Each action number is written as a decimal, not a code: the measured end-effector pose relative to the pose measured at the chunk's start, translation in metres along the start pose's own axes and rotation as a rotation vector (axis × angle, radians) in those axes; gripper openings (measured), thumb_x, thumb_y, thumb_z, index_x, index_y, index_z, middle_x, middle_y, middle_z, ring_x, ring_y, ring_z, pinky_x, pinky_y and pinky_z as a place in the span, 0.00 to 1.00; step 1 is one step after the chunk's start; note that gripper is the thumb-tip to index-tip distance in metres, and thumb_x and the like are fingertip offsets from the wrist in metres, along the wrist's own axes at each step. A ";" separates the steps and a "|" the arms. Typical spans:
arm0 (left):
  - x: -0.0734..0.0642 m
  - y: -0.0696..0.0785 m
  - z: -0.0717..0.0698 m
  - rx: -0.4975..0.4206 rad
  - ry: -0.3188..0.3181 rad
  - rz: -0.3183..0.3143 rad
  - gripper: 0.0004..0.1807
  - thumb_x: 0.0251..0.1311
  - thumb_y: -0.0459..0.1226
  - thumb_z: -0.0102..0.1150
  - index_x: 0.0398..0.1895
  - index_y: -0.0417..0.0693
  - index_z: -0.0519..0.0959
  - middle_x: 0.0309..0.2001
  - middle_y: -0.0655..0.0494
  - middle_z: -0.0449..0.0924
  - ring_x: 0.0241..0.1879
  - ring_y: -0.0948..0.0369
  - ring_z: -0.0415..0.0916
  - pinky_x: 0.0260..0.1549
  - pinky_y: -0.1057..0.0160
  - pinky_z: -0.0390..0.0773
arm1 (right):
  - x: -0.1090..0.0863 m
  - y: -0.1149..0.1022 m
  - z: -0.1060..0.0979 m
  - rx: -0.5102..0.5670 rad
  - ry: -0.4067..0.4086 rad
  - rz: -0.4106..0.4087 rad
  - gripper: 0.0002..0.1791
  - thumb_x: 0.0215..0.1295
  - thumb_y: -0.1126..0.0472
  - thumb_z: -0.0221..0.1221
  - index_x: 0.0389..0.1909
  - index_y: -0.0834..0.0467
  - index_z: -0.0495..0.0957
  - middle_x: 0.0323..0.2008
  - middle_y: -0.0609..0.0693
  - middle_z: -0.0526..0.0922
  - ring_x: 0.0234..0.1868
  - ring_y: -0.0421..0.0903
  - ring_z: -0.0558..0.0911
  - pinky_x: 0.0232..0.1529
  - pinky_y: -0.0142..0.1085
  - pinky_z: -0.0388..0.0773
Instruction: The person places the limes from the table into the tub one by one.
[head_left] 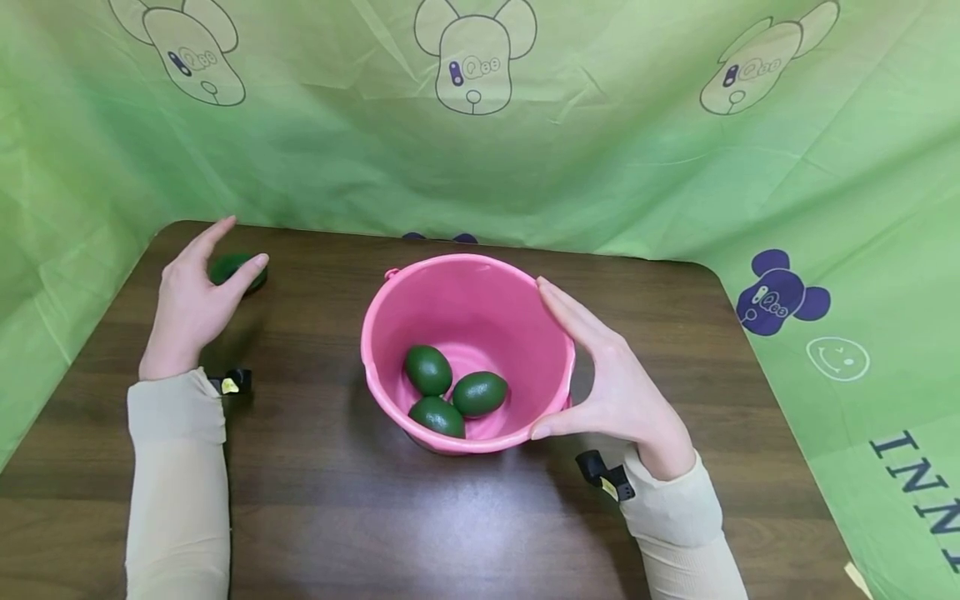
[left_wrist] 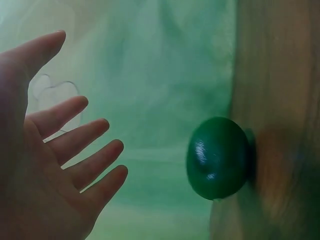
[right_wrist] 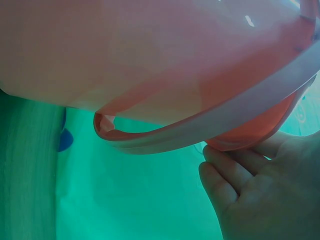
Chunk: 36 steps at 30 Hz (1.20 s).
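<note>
A pink bucket [head_left: 468, 300] stands on the table, with three glossy dark green oval fruits, avocado-like, lying at its bottom; one is the right-hand fruit [head_left: 480, 394]. My right hand [head_left: 626, 392] holds the bucket's right rim, thumb on the near side and fingers farther back. In the right wrist view its fingers [right_wrist: 227, 172] meet the rim's outside, below the bucket's handle [right_wrist: 210, 122]. My left hand [head_left: 191, 304] is spread over another such green fruit [head_left: 225, 268] at the table's far left, partly hidden by it. The left wrist view shows this fruit [left_wrist: 218, 159] apart from the fingers.
The brown wooden table [head_left: 300, 500] has rounded far corners. A green curtain [head_left: 600, 150] with cartoon prints hangs behind it and at both sides. Each wrist wears a small black camera, such as the right one [head_left: 603, 475].
</note>
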<state>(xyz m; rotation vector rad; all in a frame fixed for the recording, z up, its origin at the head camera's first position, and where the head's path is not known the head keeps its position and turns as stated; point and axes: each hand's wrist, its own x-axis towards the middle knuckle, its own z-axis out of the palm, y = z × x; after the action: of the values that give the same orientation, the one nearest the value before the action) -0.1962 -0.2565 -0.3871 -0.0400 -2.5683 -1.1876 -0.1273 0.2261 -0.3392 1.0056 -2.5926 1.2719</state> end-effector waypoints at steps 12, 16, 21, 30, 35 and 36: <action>0.013 -0.009 -0.007 0.040 -0.060 -0.016 0.39 0.72 0.54 0.56 0.80 0.51 0.59 0.77 0.50 0.59 0.76 0.48 0.53 0.71 0.41 0.54 | -0.001 0.000 0.001 0.028 0.012 -0.023 0.76 0.27 0.31 0.82 0.80 0.56 0.57 0.78 0.51 0.59 0.76 0.52 0.58 0.73 0.46 0.57; 0.018 -0.011 -0.009 0.058 -0.069 -0.025 0.39 0.72 0.55 0.56 0.80 0.49 0.60 0.76 0.46 0.59 0.75 0.44 0.53 0.70 0.39 0.54 | -0.001 0.001 0.001 0.030 0.008 -0.017 0.76 0.26 0.34 0.84 0.80 0.55 0.57 0.78 0.51 0.59 0.76 0.52 0.58 0.73 0.46 0.57; 0.023 -0.015 -0.009 0.078 -0.107 -0.044 0.41 0.71 0.57 0.55 0.80 0.48 0.58 0.77 0.44 0.57 0.75 0.42 0.51 0.70 0.36 0.53 | -0.001 0.000 0.000 0.023 0.008 -0.013 0.76 0.26 0.36 0.85 0.80 0.54 0.57 0.78 0.50 0.59 0.76 0.52 0.58 0.73 0.46 0.57; 0.029 -0.024 -0.006 0.117 -0.178 -0.080 0.44 0.71 0.60 0.52 0.80 0.44 0.57 0.77 0.37 0.56 0.75 0.36 0.49 0.69 0.33 0.51 | -0.001 -0.001 0.000 0.007 0.003 -0.008 0.77 0.25 0.38 0.86 0.80 0.53 0.56 0.78 0.51 0.58 0.77 0.51 0.58 0.73 0.48 0.57; 0.030 -0.028 -0.005 0.134 -0.209 -0.098 0.45 0.71 0.61 0.50 0.80 0.43 0.56 0.76 0.36 0.55 0.74 0.33 0.47 0.68 0.31 0.49 | -0.002 0.000 0.000 -0.033 0.006 -0.019 0.76 0.29 0.29 0.80 0.80 0.56 0.56 0.79 0.50 0.55 0.77 0.51 0.56 0.72 0.51 0.58; 0.030 -0.029 -0.005 0.139 -0.215 -0.101 0.45 0.71 0.62 0.50 0.80 0.43 0.55 0.76 0.35 0.55 0.74 0.32 0.46 0.68 0.31 0.48 | -0.002 0.000 0.000 -0.043 0.009 -0.022 0.75 0.30 0.26 0.78 0.80 0.56 0.56 0.80 0.50 0.54 0.78 0.51 0.55 0.72 0.51 0.58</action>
<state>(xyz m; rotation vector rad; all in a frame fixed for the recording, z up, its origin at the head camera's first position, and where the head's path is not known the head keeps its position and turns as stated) -0.2283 -0.2822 -0.3964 -0.0068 -2.8667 -1.0884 -0.1255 0.2269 -0.3400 1.0157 -2.5832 1.2080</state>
